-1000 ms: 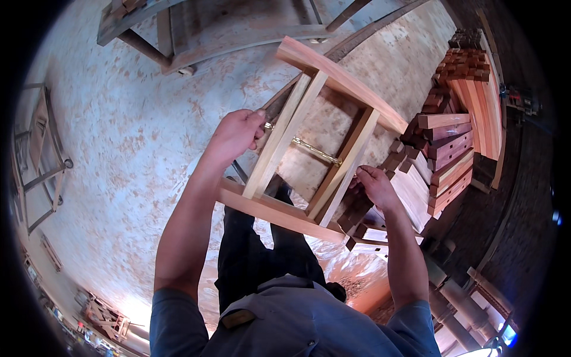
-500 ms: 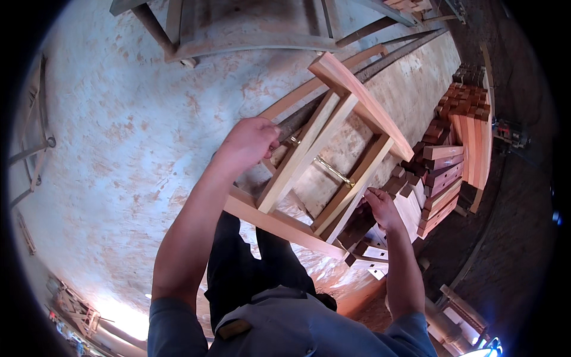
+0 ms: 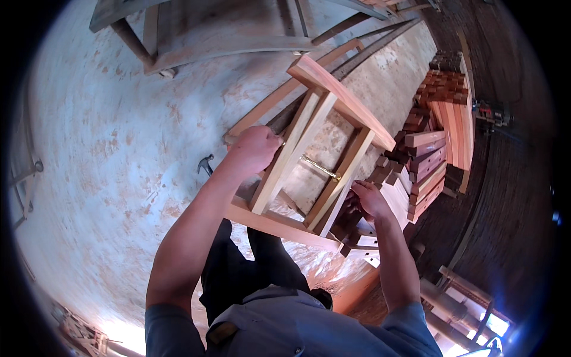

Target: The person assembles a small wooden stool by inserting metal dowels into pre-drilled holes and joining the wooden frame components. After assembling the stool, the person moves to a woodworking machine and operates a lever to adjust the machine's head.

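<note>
A pale wooden frame (image 3: 295, 159) of joined rails lies in front of me, with a thicker reddish top rail at its far side. Across its inside runs a thin brass-coloured metal rod (image 3: 319, 167), with a fitting at its right end against the inner right rail. My left hand (image 3: 256, 147) is closed beside the left rails, in line with the rod; the hand covers whatever it grips. On the opposite side, my right hand (image 3: 370, 199) has its fingers pinched against the outer right rail, close to the rod's line. What those fingers hold is hidden.
A hammer (image 3: 205, 163) lies on the worn pale floor (image 3: 119, 154) left of my left forearm. Stacked wooden pieces (image 3: 425, 163), some with square holes, stand close on the right. A wooden stand (image 3: 232, 50) with legs is at the far side.
The whole view has shifted, so the frame and stacks appear further left. The hammer has come into sight beside my left arm. Both hands stay at the frame's two sides.
</note>
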`<action>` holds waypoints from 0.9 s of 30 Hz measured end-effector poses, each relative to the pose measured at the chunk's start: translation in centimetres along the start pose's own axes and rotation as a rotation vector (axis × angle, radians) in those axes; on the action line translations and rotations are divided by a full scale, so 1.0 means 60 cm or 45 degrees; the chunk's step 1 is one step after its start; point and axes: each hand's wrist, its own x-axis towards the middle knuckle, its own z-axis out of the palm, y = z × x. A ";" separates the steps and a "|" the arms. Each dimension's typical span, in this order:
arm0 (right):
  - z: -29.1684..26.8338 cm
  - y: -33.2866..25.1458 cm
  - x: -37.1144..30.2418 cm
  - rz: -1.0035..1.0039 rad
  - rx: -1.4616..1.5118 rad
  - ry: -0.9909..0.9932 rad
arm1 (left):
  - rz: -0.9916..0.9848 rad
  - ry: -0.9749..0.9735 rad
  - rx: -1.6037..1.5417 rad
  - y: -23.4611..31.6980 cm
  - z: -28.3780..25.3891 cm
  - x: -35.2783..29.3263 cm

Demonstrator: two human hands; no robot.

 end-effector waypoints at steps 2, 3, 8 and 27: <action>0.014 0.010 -0.001 0.002 0.148 0.077 | -0.019 0.009 0.001 0.004 0.001 -0.001; 0.017 0.018 0.001 -0.006 0.266 0.081 | -0.030 0.007 -0.013 0.003 0.003 0.001; 0.047 0.026 -0.001 -0.142 0.465 0.136 | -0.005 0.037 -0.246 -0.022 0.016 0.009; 0.112 0.089 0.042 -0.261 0.810 0.209 | -0.271 0.368 -0.297 0.044 0.073 -0.041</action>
